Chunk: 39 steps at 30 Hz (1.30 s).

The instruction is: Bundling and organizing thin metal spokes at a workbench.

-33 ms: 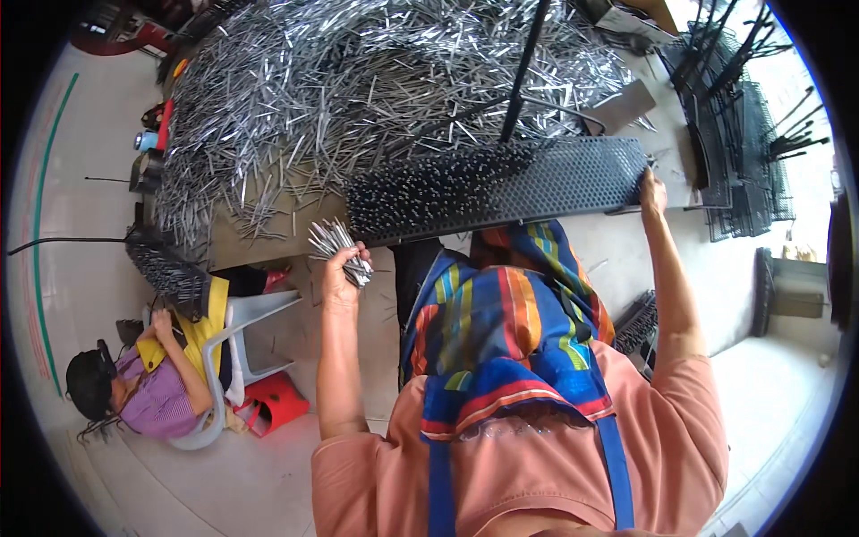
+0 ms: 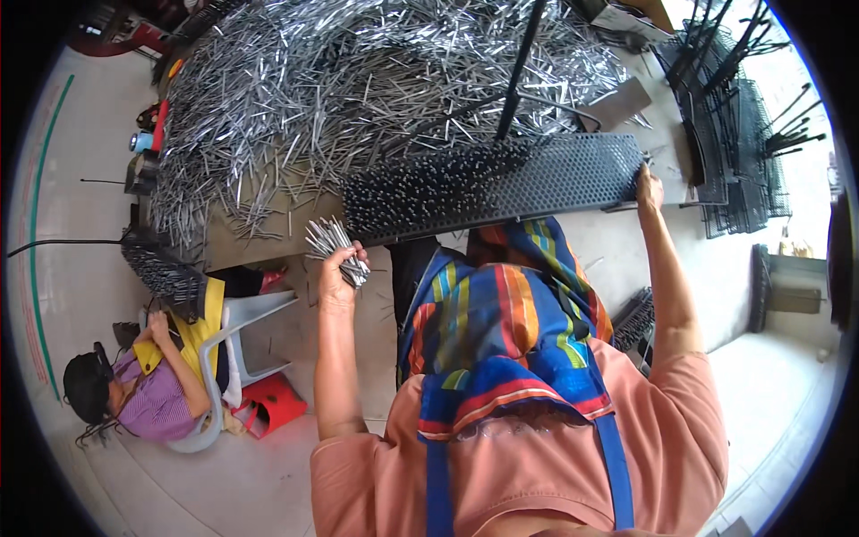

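My left hand (image 2: 337,273) is closed around a bundle of thin silvery metal strips (image 2: 327,238), whose ends fan out above the fingers. It is just off the lower left corner of a long black perforated rack (image 2: 573,179). Many strips stand upright in the rack's holes on the left part, while holes on the right part show bare. My right hand (image 2: 650,190) is closed on the rack's right end, with its fingertips partly hidden. The rack lies slightly tilted along the table's near edge, above my lap.
A large heap of loose metal strips (image 2: 295,89) covers the table (image 2: 237,234). A black rod (image 2: 522,72) rises behind the rack. More perforated racks (image 2: 743,134) stand at the right. On the left, a co-worker (image 2: 161,403) sits on a grey chair (image 2: 212,367), near a red bag (image 2: 273,404).
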{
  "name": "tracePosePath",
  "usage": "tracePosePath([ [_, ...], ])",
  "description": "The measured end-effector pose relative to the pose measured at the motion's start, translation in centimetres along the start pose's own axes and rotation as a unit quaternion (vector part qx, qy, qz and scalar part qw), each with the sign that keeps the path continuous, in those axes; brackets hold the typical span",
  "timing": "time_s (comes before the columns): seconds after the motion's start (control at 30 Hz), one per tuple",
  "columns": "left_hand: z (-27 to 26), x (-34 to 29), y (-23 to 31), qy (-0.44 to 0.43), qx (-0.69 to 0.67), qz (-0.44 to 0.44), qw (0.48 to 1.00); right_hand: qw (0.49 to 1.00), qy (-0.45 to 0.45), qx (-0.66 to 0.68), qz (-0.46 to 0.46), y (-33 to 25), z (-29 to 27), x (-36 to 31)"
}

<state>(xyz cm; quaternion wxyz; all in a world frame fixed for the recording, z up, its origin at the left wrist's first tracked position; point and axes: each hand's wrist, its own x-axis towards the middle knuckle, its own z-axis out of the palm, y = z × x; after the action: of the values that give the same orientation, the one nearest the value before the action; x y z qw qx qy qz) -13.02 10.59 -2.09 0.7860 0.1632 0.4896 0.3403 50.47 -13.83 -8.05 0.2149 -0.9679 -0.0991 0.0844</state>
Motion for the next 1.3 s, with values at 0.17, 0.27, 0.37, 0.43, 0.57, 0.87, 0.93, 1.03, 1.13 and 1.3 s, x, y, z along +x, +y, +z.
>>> tracePosePath([
  [0.17, 0.3, 0.6, 0.9, 0.022, 0.122, 0.032, 0.992, 0.993, 0.056, 0.053, 0.094, 0.0, -0.6, -2.5],
  [0.27, -1.7, 1.5, 1.7, 0.052, 0.048, 0.040, 0.997, 0.998, -0.007, 0.025, 0.062, -1.5, -0.8, -7.0],
  [0.37, -3.8, 2.5, 3.2, 0.064, 0.035, 0.052, 0.996, 0.998, -0.009, 0.041, 0.053, -4.2, -1.0, -11.2],
  [0.43, -4.2, 2.9, 4.2, 0.077, 0.051, 0.066, 0.994, 0.999, -0.015, 0.023, 0.045, -4.5, 0.0, -11.3],
  [0.57, -3.5, 3.6, 4.1, 0.093, 0.048, 0.081, 0.991, 0.997, -0.025, 0.061, 0.033, -5.3, 0.9, -11.0],
  [0.87, 6.9, -3.8, 0.3, 0.073, 0.010, 0.302, 0.950, 0.996, -0.030, -0.017, -0.087, -5.5, -0.2, -12.2],
  [0.93, 10.6, -5.7, -1.9, -0.040, -0.003, 0.224, 0.974, 0.964, 0.081, -0.054, -0.247, -7.7, -1.3, -14.6],
  [1.03, 16.2, -8.7, -7.8, -0.160, 0.097, 0.090, 0.978, 0.882, 0.010, 0.145, -0.449, -14.6, -4.5, -19.8],
  [1.13, 19.2, -10.7, -11.9, -0.309, 0.110, -0.031, 0.944, 0.743, -0.278, 0.375, -0.480, -18.6, -5.6, -23.9],
  [1.3, 18.4, -10.8, -13.1, -0.436, 0.187, -0.171, 0.863, 0.581, -0.602, 0.314, -0.448, -16.5, -6.3, -27.2],
])
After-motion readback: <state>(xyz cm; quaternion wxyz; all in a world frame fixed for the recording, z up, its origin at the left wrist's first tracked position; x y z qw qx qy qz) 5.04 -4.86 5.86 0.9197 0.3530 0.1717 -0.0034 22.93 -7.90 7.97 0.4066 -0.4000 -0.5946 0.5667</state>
